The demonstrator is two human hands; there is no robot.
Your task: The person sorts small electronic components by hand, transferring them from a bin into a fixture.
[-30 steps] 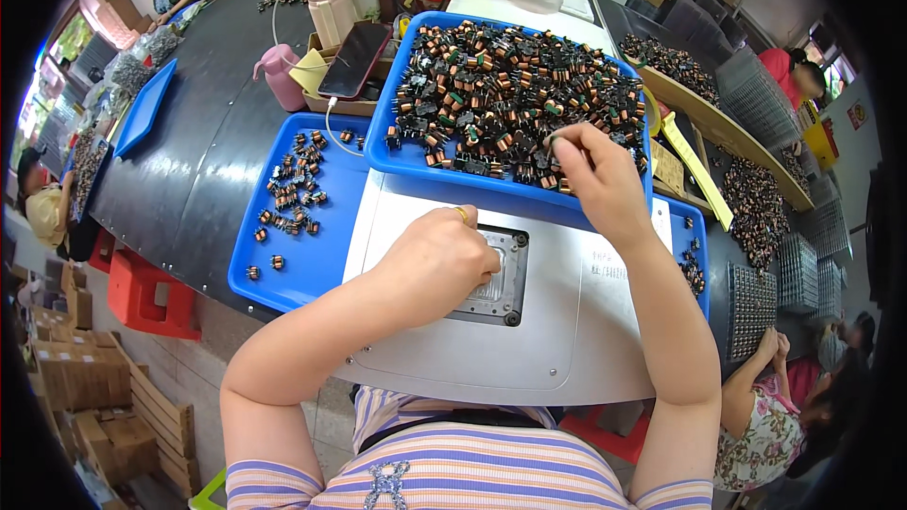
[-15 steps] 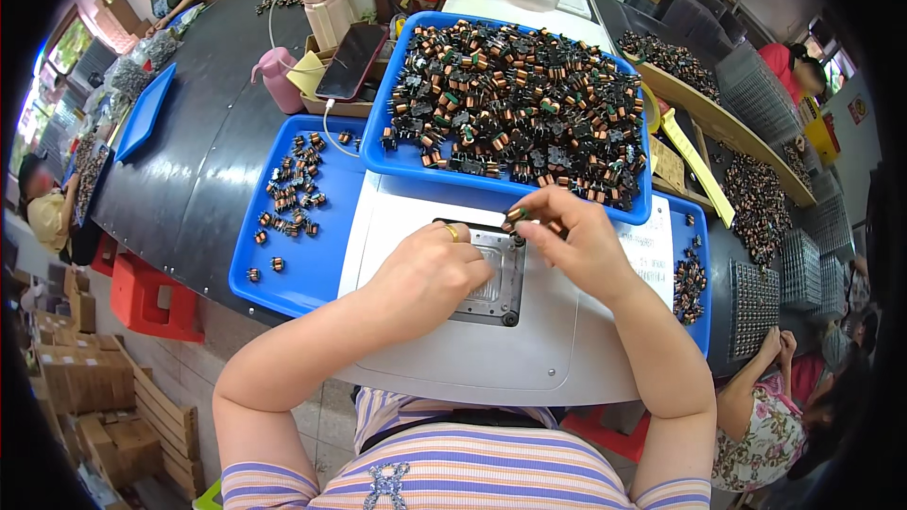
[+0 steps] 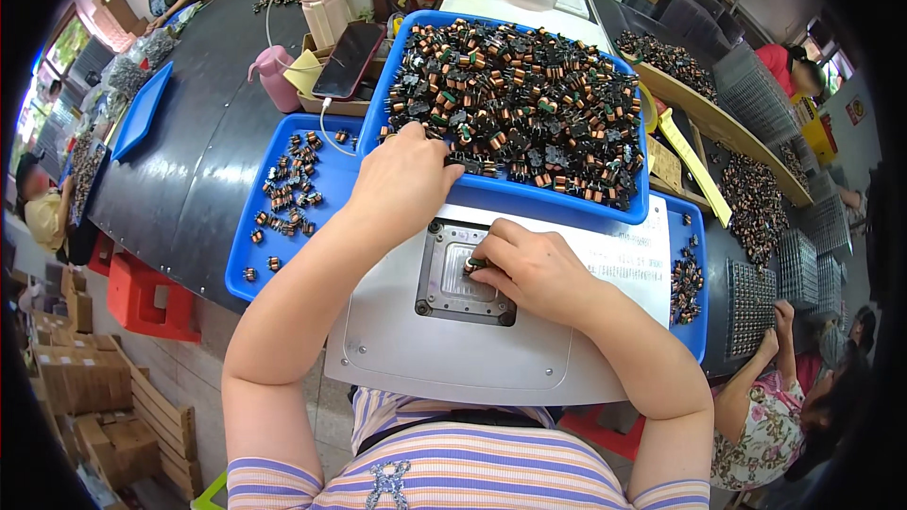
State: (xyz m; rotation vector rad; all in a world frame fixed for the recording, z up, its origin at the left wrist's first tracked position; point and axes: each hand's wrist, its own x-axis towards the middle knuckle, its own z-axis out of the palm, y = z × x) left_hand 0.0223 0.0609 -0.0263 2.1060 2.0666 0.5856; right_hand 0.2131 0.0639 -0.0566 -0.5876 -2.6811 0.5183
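Note:
My right hand pinches a small copper-wound coil between thumb and fingers. It holds the coil over a square metal fixture set into a pale panel. The big blue tray, heaped with black-based copper coils, stands beyond the fixture. Over this tray's front left rim reaches my left hand, its fingers at the edge of the heap and its thumb spread apart from them. The left fingertips are partly hidden, and nothing shows held there.
A blue tray with scattered coils lies at left; another blue tray holds coils at right. Behind stand a phone, a pink bottle and a tumbler. A yellow strip lies right. Other people sit around the table.
My left hand has moved from the fixture up to the big tray's front left corner. My right hand has come left and down with the coil, over the fixture.

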